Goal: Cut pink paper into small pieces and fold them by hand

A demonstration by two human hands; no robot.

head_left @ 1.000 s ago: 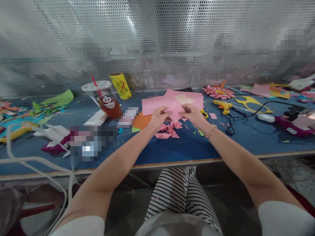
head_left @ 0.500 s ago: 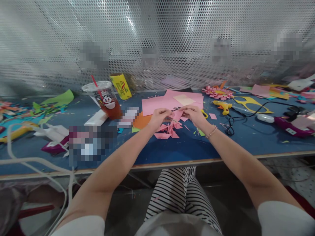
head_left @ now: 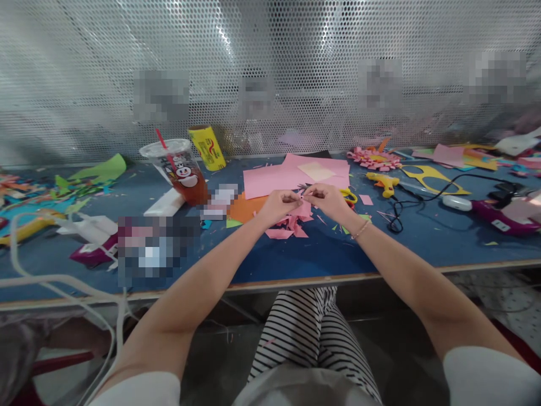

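Observation:
My left hand (head_left: pixel 279 205) and my right hand (head_left: pixel 327 198) meet fingertip to fingertip over a pile of cut pink paper pieces (head_left: pixel 287 226). The fingers of both are pinched on a small bit of pink paper (head_left: pixel 302 201), mostly covered by the fingertips. Behind them lie large pink sheets (head_left: pixel 268 179) with a pale yellow piece (head_left: pixel 316 171) on top. Yellow-handled scissors (head_left: pixel 350 197) rest just beyond my right hand, their blades partly hidden.
A cup of brown drink (head_left: pixel 190 183), a yellow canister (head_left: pixel 208 148) and orange paper (head_left: pixel 245 207) are on the left. To the right lie a yellow glue gun (head_left: pixel 382 181), a black cable (head_left: pixel 395 217), a pink fringed ring (head_left: pixel 374 158) and a purple tool (head_left: pixel 502 220).
My hands have drawn closer together, and the pink paper between them shows less than before. More of the yellow scissor handles is visible.

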